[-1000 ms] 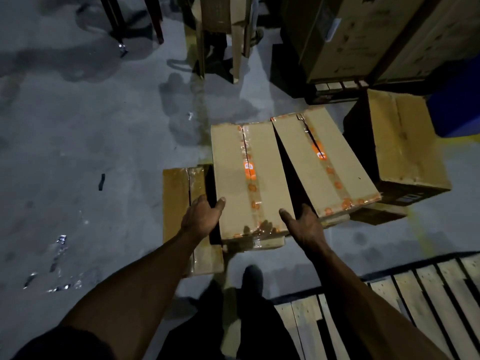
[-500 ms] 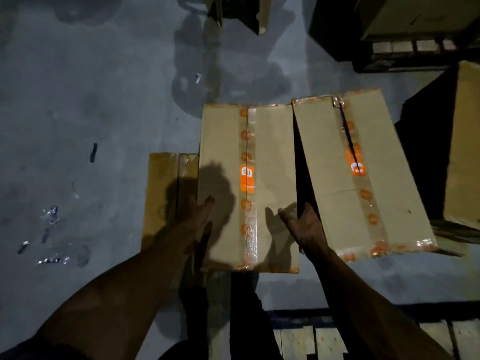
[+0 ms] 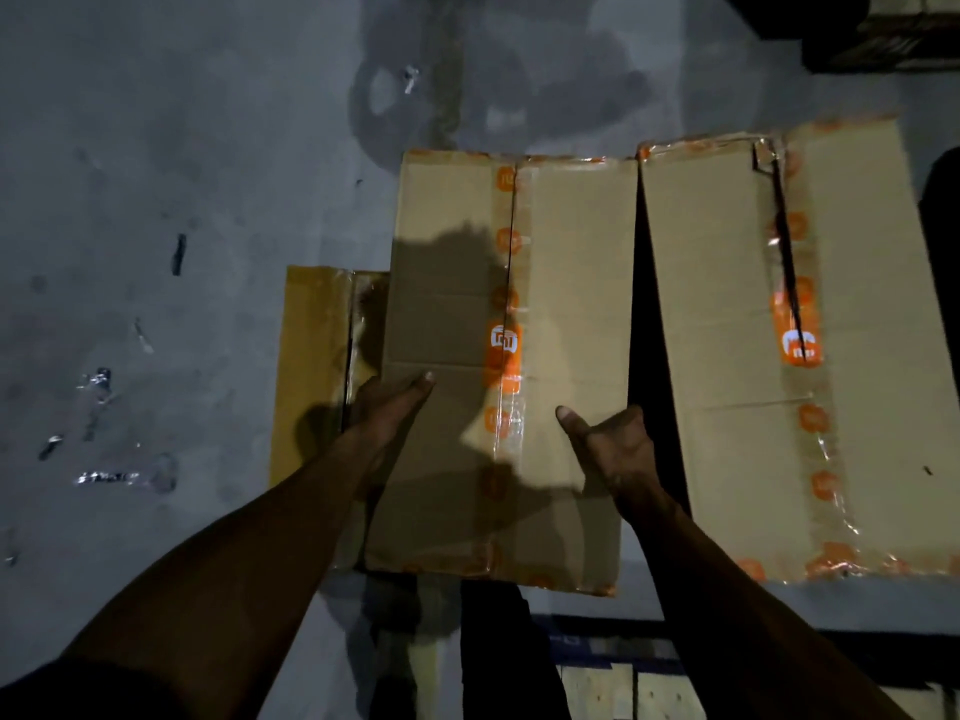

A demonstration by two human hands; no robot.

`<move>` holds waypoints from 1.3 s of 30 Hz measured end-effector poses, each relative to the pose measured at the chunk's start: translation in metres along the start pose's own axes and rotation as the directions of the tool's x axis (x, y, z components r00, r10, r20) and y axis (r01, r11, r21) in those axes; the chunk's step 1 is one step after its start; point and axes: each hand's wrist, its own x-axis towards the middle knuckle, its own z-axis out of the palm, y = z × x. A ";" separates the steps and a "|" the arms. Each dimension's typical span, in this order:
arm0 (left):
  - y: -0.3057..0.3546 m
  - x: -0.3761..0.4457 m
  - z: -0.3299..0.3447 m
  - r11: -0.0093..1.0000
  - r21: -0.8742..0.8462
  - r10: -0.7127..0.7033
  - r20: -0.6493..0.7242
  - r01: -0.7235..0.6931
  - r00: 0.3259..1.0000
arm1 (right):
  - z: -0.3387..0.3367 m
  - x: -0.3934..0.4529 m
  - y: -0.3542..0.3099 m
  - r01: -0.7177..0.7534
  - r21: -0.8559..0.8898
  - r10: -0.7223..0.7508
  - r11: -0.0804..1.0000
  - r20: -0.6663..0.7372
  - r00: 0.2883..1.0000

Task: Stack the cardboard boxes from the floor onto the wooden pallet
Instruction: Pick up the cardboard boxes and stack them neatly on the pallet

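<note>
A tall cardboard box [image 3: 566, 283] sealed with orange-logo tape stands on the floor right in front of me. My left hand [image 3: 387, 407] grips its left edge, thumb lying on the top face and fingers hidden down the side. My right hand [image 3: 615, 449] grips its right edge the same way, thumb on top. A second taped box [image 3: 727, 314] stands close to its right, its top seam split open. A lower brown box [image 3: 311, 366] lies on the floor at the left. The wooden pallet [image 3: 618, 693] shows as pale slats at the bottom edge.
The grey concrete floor [image 3: 182, 148] spreads to the left and back, with scraps of tape and plastic on it. A dark stack on another pallet [image 3: 883, 39] stands at the back right. My dark trouser legs [image 3: 498, 657] are below the box.
My head has dropped closer and the boxes now fill more of the view. Both hands stay on the sides of the middle box, which appears larger and nearer.
</note>
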 end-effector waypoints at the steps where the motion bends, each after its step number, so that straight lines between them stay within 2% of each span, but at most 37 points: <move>1: 0.000 0.000 0.000 1.000 -0.010 0.007 0.018 -0.007 1.000 | 0.000 0.002 0.002 -0.001 0.017 0.001 1.000 0.009 1.000; 6: 0.001 -0.002 -0.005 1.000 0.018 0.022 0.063 -0.024 0.998 | 0.005 0.003 0.007 0.012 0.094 -0.013 0.996 0.006 1.000; 8: 0.002 -0.009 -0.007 1.000 0.012 0.024 0.081 -0.025 0.996 | 0.004 -0.003 0.006 0.037 0.083 -0.037 0.996 -0.004 0.999; 12: -0.001 -0.026 -0.022 0.998 0.020 0.058 0.033 -0.058 0.998 | 0.001 -0.029 0.003 0.071 0.014 -0.070 0.997 -0.038 0.997; 18: -0.007 -0.077 -0.063 0.997 0.042 0.073 -0.020 -0.072 0.997 | -0.013 -0.100 -0.001 0.045 -0.061 -0.050 0.997 -0.077 0.996; 24: -0.009 -0.153 -0.113 0.983 0.070 0.171 0.015 -0.171 0.985 | -0.020 -0.190 0.004 0.085 0.036 -0.079 0.996 -0.149 0.986; 26: 0.003 -0.200 -0.134 0.969 0.069 0.234 0.047 -0.237 0.971 | -0.019 -0.223 0.006 0.090 0.058 -0.077 0.994 -0.199 0.977; 29: -0.027 -0.191 -0.161 0.932 0.126 0.334 0.071 -0.340 0.940 | -0.012 -0.271 0.011 0.101 0.094 -0.073 0.990 -0.268 0.961; 32: -0.041 -0.202 -0.193 0.896 0.194 0.396 0.062 -0.401 0.916 | 0.005 -0.322 0.030 0.176 0.145 -0.116 0.974 -0.351 0.929; 39: -0.067 -0.274 -0.253 0.739 0.278 0.559 0.256 -0.614 0.789 | 0.047 -0.460 0.092 0.196 0.382 0.039 0.903 -0.529 0.848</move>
